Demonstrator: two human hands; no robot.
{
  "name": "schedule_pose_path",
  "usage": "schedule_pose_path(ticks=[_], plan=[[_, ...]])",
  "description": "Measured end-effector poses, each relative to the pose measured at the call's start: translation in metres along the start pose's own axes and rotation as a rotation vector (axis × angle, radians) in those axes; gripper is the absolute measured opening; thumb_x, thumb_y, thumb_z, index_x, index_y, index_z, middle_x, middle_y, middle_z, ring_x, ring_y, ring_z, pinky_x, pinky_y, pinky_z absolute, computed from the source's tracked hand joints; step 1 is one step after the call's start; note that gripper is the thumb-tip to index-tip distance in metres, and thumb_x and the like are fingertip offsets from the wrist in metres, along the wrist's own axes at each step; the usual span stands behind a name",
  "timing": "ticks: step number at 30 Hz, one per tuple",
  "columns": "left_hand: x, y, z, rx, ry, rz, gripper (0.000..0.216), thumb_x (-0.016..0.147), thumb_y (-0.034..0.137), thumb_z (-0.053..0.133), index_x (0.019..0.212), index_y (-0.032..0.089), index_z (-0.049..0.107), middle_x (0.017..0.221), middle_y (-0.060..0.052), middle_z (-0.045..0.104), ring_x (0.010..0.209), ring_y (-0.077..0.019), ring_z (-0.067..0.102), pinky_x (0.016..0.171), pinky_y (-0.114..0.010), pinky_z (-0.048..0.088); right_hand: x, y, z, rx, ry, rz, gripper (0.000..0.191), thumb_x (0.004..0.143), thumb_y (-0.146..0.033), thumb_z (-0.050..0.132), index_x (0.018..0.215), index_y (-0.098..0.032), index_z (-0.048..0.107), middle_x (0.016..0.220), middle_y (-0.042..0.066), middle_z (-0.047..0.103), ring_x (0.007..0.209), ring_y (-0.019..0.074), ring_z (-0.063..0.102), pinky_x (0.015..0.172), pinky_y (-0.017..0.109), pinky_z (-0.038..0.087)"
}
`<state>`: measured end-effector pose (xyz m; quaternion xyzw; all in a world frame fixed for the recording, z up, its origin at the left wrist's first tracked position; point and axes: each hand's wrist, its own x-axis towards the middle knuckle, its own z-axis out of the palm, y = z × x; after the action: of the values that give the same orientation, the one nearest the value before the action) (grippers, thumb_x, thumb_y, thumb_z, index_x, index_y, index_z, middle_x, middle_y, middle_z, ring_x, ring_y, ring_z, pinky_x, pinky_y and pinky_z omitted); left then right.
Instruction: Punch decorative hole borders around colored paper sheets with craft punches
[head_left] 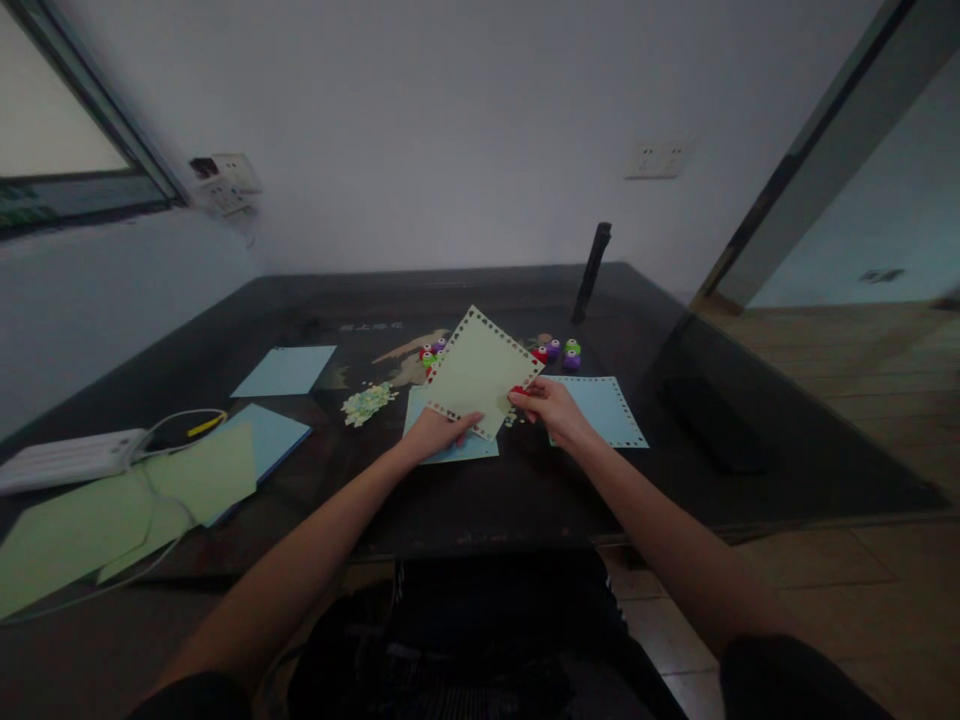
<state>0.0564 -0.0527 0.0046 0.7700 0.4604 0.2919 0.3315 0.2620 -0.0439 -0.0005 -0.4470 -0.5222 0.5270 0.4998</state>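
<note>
My left hand [439, 432] pinches the near corner of a pale green paper sheet [480, 370] with holes punched along its edges, holding it tilted above the dark table [525, 480]. My right hand [546, 405] grips a small red punch [520, 391] at the sheet's right edge. Beneath the green sheet lies a light blue sheet [457, 450]. Another blue sheet with punched edges [607, 410] rests just right of my right hand. A heap of small paper scraps [367, 402] sits to the left.
Several small coloured punches [561, 351] stand behind the sheet. Blue sheets [285, 370] and green sheets [112, 510] lie at the left with a white power strip [67, 458] and cable. A dark upright object [592, 270] stands at the back.
</note>
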Motion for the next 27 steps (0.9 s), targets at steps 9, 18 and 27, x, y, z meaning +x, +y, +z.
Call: schedule_pose_path(ticks=[9, 18, 27], plan=[[0.0013, -0.0027, 0.0045, -0.003, -0.011, -0.002, 0.040, 0.081, 0.036, 0.051, 0.045, 0.019, 0.047, 0.036, 0.004, 0.047, 0.044, -0.0107, 0.048, 0.070, -0.026, 0.042, 0.0010, 0.0005, -0.0017, 0.014, -0.002, -0.029, 0.029, 0.056, -0.037, 0.077, 0.070, -0.018, 0.060, 0.065, 0.001, 0.058, 0.049, 0.0089, 0.042, 0.042, 0.024, 0.030], [0.0004, -0.0034, 0.0051, -0.022, 0.005, -0.045, 0.037, 0.083, 0.037, 0.048, 0.051, 0.018, 0.050, 0.041, 0.003, 0.051, 0.046, -0.0113, 0.050, 0.064, -0.025, 0.044, -0.0022, -0.0025, -0.0018, 0.020, -0.036, -0.032, 0.030, 0.057, -0.039, 0.077, 0.069, -0.017, 0.061, 0.064, 0.000, 0.057, 0.047, 0.0075, 0.041, 0.044, 0.024, 0.031], [0.0014, -0.0038, 0.0047, -0.038, 0.041, -0.079, 0.037, 0.082, 0.034, 0.048, 0.050, 0.018, 0.050, 0.040, 0.003, 0.050, 0.044, -0.0107, 0.048, 0.059, -0.023, 0.043, -0.0009, 0.0008, -0.0027, 0.036, -0.028, 0.038, 0.029, 0.061, -0.036, 0.076, 0.075, -0.017, 0.060, 0.069, 0.000, 0.060, 0.046, 0.0062, 0.043, 0.044, 0.024, 0.032]])
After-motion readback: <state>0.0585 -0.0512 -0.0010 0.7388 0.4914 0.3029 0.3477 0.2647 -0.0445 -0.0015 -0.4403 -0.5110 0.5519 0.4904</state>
